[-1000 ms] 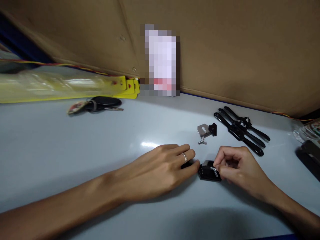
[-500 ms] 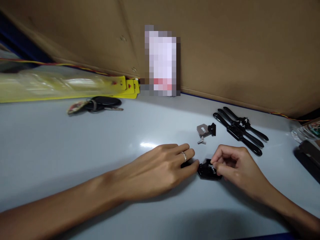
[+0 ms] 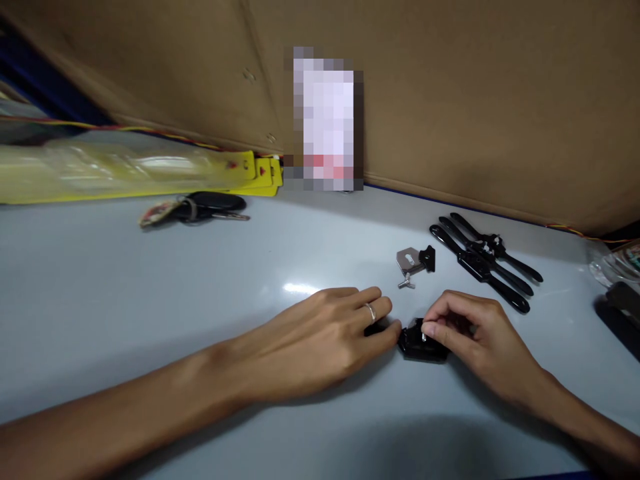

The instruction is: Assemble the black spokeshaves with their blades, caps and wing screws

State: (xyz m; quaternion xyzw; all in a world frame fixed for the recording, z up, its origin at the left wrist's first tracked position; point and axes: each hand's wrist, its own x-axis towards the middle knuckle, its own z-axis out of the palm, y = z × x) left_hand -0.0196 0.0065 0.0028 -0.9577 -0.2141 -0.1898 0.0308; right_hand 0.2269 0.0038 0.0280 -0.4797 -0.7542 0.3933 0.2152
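Note:
A black spokeshave lies on the grey table, its handles mostly covered by my hands. My left hand, with a ring on one finger, is closed over its left handle. My right hand pinches a small silver thumbscrew on the middle of the spokeshave between thumb and forefinger. Just beyond lie a loose flat steel blade, a small black cap piece and a second thumbscrew.
Several black spokeshaves lie side by side at the back right. Keys with a black fob and yellow plastic packages are at the left. A cardboard panel stands behind. A dark object sits at the right edge.
My right thumb and forefinger have shifted around the thumbscrew, which now shows at a different angle. My left hand stays in place. The whole view has moved slightly.

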